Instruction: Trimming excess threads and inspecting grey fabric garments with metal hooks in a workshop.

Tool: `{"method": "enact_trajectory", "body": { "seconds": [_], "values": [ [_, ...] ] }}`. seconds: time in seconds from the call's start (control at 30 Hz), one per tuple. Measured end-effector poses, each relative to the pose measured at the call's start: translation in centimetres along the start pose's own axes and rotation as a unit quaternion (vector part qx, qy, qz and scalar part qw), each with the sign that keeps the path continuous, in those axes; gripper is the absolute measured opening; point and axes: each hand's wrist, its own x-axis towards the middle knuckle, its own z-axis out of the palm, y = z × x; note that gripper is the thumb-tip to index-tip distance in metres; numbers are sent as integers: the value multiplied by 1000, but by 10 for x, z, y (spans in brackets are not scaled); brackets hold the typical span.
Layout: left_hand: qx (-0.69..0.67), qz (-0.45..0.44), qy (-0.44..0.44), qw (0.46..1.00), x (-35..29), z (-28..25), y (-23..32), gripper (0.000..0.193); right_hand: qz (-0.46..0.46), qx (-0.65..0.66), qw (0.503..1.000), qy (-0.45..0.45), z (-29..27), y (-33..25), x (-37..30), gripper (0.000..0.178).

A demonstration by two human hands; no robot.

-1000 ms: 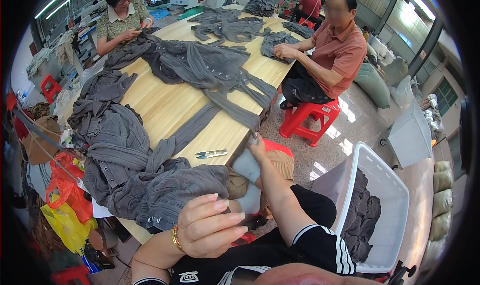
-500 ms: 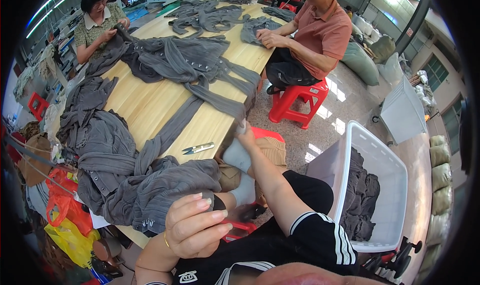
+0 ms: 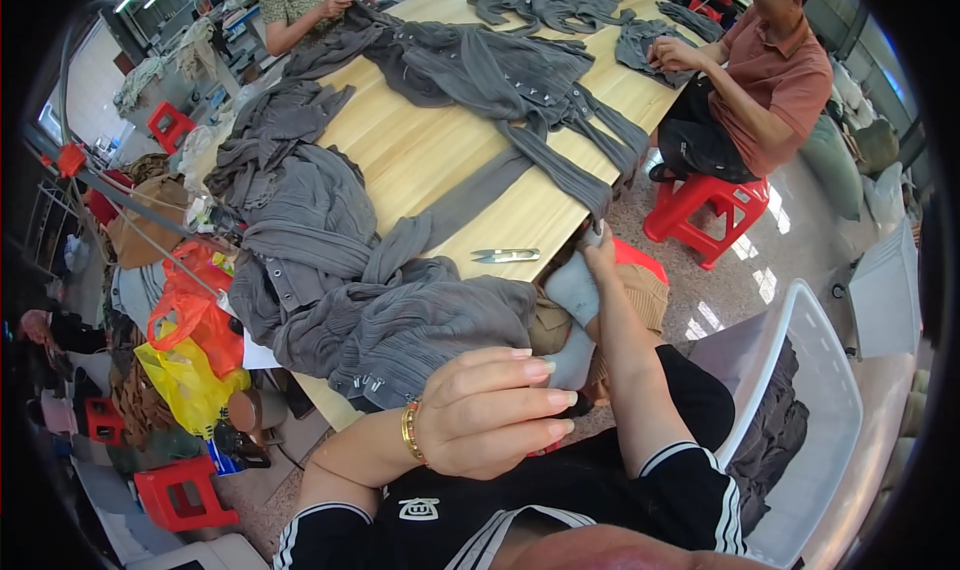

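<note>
grey garment [image 3: 400,315] lies left of the hands [image 3: 490,412]

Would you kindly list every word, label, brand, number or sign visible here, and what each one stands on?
I don't copy wording, so here is only where markings stand:
Black shirt: a white emblem on the chest.
Yellow plastic bag: dark printed characters, partly lost in its folds.
Blue-and-white package: printing too small to read.
Co-worker's black shorts: a small pale mark, too small to read.
</note>
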Motion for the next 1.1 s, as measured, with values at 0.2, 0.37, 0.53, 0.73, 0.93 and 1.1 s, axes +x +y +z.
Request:
{"method": "enact_trajectory", "body": {
  "seconds": [0.2, 0.37, 0.53, 0.73, 0.93, 1.1],
  "values": [
    [2, 8, -16, 1000, -5, 0, -6, 22, -12, -51, 999, 15, 6, 4, -6, 81],
    [165, -6, -47, 985, 7, -43, -27, 22, -23, -13, 1000, 5, -8, -8, 10, 69],
    [129, -86, 244, 957, -30, -69, -49, 23, -1, -161, 986, -50, 6, -30, -8, 68],
    [143, -270, 214, 928, -85, -92, -30, 23, -188, 18, 972, 142, 2, -103, -61, 50],
    [87, -322, 172, 927, -98, -98, -32, 23, -365, -98, 925, -45, 0, -208, -99, 39],
    [61, -354, 124, 925, -107, -98, -18, 20, -463, -169, 864, -105, 16, -232, -115, 29]
  ]
}}
